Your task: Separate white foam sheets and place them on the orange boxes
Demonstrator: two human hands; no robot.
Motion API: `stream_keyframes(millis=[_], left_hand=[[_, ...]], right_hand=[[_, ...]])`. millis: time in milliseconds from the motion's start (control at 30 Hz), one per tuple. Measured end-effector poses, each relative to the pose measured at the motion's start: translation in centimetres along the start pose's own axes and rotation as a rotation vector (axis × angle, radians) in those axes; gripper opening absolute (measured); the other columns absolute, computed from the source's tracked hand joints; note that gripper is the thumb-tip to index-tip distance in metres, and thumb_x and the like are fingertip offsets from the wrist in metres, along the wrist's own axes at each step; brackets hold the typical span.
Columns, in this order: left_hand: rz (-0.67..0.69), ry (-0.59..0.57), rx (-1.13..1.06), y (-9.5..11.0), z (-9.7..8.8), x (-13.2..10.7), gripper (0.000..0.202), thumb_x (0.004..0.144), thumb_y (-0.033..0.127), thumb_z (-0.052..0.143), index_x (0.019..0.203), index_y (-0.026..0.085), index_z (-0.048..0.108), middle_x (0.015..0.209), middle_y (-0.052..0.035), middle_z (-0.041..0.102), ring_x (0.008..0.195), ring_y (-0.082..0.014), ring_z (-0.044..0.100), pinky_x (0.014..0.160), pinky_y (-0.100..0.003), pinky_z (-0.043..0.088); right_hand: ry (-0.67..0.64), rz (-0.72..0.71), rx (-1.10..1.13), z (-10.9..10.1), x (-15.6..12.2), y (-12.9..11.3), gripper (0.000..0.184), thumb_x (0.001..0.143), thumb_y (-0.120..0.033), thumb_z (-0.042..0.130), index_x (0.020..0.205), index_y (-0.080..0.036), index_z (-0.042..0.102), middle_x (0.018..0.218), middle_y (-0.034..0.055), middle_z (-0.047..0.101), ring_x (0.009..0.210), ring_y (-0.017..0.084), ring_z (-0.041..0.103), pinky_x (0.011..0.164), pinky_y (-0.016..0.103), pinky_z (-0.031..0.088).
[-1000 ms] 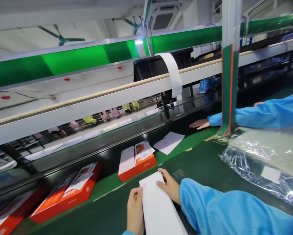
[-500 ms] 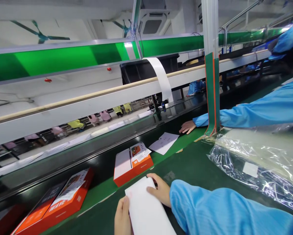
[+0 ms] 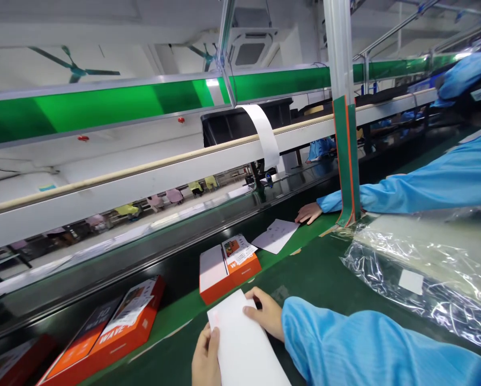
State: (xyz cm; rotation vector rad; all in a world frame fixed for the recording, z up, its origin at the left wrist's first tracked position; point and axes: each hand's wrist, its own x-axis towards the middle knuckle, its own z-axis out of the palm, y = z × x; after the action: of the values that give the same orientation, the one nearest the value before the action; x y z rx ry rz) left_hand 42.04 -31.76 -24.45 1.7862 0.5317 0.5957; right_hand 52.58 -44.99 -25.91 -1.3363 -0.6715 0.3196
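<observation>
- Well, both hands have the white slab, [image 3: 246, 346] over the green table, [image 3: 321, 279] its near end out of sight!
- Left hand [image 3: 206, 354] grips the left edge, thumb on top; what its hidden fingers do, I can't tell.
- Right hand [image 3: 265, 315] clasps the far right corner, thumb on top, fingers curled round.
- Just beyond, an orange-sided box, [image 3: 229, 271] then a printed sheet. [image 3: 276, 236]
- And by that sheet, a co-worker's hand, [image 3: 309, 213] fingers stretched out!
</observation>
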Motion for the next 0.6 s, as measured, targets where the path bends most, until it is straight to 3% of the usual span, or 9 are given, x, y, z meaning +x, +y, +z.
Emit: stream_keyframes(millis=[100,300,433,600], left_hand=[[-0.008,0.003,0.007,0.5,-0.2,-0.2,0.091,0.042,0.08,0.056,0.094,0.006,0.044,0.111,-0.0087,0.036,0.098,-0.0201,0.037,0.078,-0.016,0.037],[-0.068,0.259,-0.118,1.5,0.1,-0.6,0.086,0.028,0.074,0.059,0.08,0.008,0.045,0.089,-0.0083,0.048,0.078,-0.0217,0.045,0.056,-0.019,0.039],[-0.029,0.376,-0.132,1.3,0.0,-0.7,0.078,0.038,0.074,0.054,0.082,0.01,0.044,0.073,-0.005,0.048,0.066,-0.0177,0.044,0.05,-0.019,0.037],[0.101,0.358,-0.12,1.3,0.7,-1.3,0.074,0.051,0.075,0.048,0.083,0.009,0.044,0.074,-0.0057,0.047,0.068,-0.0176,0.044,0.054,-0.02,0.038]], right_hand=[[-0.016,-0.08,-0.003,0.0,-0.2,-0.1,0.022,0.075,-0.004,0.051,0.095,-0.012,0.05,0.092,0.0009,0.045,0.087,0.015,0.044,0.065,0.019,0.042],[-0.018,-0.041,-0.205,0.1,-0.9,-1.5,0.007,0.073,-0.009,0.061,0.074,-0.014,0.056,0.108,-0.0022,0.037,0.104,0.01,0.028,0.09,0.023,0.025],[-0.078,-0.102,-0.193,0.0,-0.9,-1.7,0.011,0.07,-0.008,0.064,0.067,-0.013,0.055,0.111,-0.0032,0.035,0.107,0.011,0.024,0.092,0.024,0.02],[-0.133,-0.128,-0.136,-0.2,-0.6,-0.9,0.005,0.071,-0.01,0.055,0.069,-0.012,0.05,0.112,0.0006,0.034,0.106,0.014,0.025,0.091,0.028,0.02]])
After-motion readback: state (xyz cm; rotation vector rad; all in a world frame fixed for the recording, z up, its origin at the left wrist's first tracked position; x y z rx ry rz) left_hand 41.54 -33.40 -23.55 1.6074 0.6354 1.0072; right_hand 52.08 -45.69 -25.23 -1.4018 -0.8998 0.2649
